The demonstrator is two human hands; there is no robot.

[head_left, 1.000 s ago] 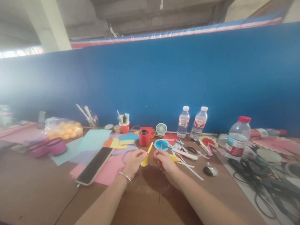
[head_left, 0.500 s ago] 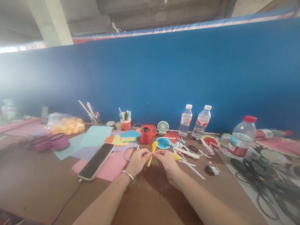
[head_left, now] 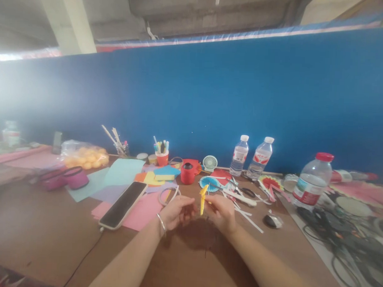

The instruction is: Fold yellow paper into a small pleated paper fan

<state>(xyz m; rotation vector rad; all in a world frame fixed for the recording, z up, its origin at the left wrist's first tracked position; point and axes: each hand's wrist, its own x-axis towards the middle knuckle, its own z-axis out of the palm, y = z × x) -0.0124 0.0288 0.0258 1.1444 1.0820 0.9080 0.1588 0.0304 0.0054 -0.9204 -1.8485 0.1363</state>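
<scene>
At the fingertips of the right hand (head_left: 222, 210) stands the yellow piece (head_left: 203, 199), seemingly paper, pinched at its side about midway along. It lies to the left of that grip, and its long axis runs roughly upright in the view, across the line between the two hands, the top leaning slightly to the right. The upper end looks broader and crinkled; the narrower lower end hangs below the pinch. Which finger meets the thumb I cannot tell.

The left hand (head_left: 175, 212) is just beside the piece on the other side, thumb and fingers parted and loosely curved, pinching nothing that shows. A narrow gap seems to part its fingertips from the yellow edge. So the right hand is the nearer, in contact, while the left faces it across that gap at much the same level in the view.

Beyond the grip is the blue rosette (head_left: 212, 184), partly behind the top of the yellow piece, with the red jar (head_left: 187, 175) farther left. To the right of the grip lie white strips (head_left: 253, 223), then the mouse (head_left: 273, 221). Left of the left hand, the phone (head_left: 123, 206) rests partly on pink paper (head_left: 141, 213).
</scene>
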